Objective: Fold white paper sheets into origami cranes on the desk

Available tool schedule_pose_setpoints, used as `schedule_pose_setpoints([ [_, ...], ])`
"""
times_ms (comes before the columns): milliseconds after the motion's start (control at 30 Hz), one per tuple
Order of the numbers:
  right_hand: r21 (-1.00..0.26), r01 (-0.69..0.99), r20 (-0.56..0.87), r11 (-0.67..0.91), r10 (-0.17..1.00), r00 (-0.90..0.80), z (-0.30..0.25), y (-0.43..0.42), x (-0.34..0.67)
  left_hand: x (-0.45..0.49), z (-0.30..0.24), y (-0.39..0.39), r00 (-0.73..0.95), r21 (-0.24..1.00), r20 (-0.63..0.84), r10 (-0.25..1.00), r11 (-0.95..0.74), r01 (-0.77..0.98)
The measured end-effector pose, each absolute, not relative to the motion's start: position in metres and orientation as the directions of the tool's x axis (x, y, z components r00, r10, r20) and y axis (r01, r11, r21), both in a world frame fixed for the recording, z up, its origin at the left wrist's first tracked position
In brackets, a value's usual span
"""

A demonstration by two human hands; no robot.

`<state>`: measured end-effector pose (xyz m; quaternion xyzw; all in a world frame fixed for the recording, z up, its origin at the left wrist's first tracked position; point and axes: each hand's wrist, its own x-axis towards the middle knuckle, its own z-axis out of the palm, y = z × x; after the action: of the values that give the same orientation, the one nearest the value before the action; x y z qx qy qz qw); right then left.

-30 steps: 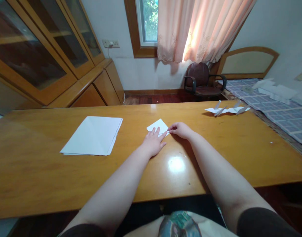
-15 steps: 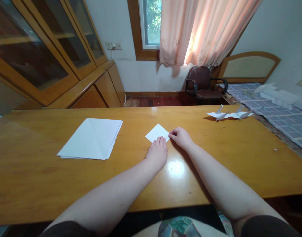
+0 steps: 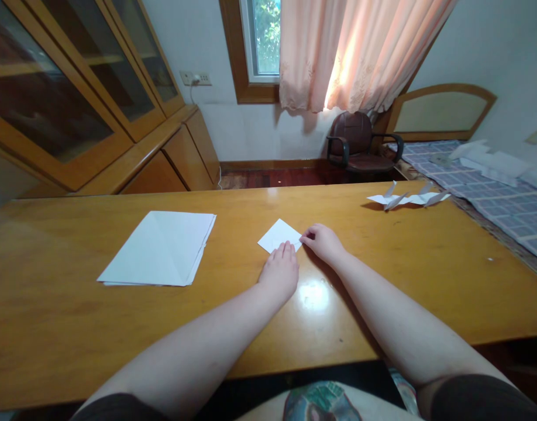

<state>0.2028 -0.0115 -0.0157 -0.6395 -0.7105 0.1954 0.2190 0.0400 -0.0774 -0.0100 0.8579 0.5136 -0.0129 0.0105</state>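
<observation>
one small white paper square [image 3: 277,235] lies flat on the wooden counter [image 3: 53,310], turned on its corner, between the left hand [image 3: 279,272] and the right hand [image 3: 322,243]. the left hand is open and relaxed, and its fingers [image 3: 286,252] reach up to the lower edge of the paper and seem to touch it. the right hand is half curled, with its fingers [image 3: 307,235] at the right corner of the paper. they touch this corner, but i cannot tell if they really pinch it. neither hand lifts the paper from the counter.

by my judgement, the step in hand is the handling of this one piece, and the square looks folded, though i cannot count its layers. a next move on it would call for a clean hold at that corner. to the left, well apart from the hands, lies a stack of white paper sheets [image 3: 157,248]. far to the right, near the counter edge, sits a folded paper figure [image 3: 406,200] with small pointed parts standing up, and just beyond it is a bed with a blue checked cover [image 3: 509,204].
</observation>
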Motion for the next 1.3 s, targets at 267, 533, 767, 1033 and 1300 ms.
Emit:
schedule_pose_setpoints([
  [267,-0.563,0.821,0.058,0.095,0.996,-0.075,-0.0108,-0.0146,0.2020,0.0401,-0.0097,-0.0794,0.469,-0.006,-0.004,0.883,-0.469,0.883],
  [533,-0.554,0.827,0.049,0.095,0.995,-0.082,-0.0074,-0.0163,0.2014,0.0409,-0.0103,-0.0810,0.433,0.018,0.002,0.902,-0.433,0.901],
  [767,-0.538,0.836,0.047,0.105,0.994,-0.095,-0.0072,-0.0160,0.2015,0.0405,-0.0121,-0.0806,0.436,0.034,-0.031,0.900,-0.435,0.900],
  [1033,-0.538,0.835,0.062,0.112,0.994,-0.093,-0.0079,-0.0157,0.2015,0.0416,-0.0136,-0.0800,0.407,0.015,-0.048,0.912,-0.406,0.914],
  [1300,-0.529,0.842,0.050,0.102,0.995,-0.089,-0.0076,-0.0155,0.2009,0.0419,-0.0113,-0.0796,0.409,-0.010,-0.062,0.910,-0.410,0.912],
])
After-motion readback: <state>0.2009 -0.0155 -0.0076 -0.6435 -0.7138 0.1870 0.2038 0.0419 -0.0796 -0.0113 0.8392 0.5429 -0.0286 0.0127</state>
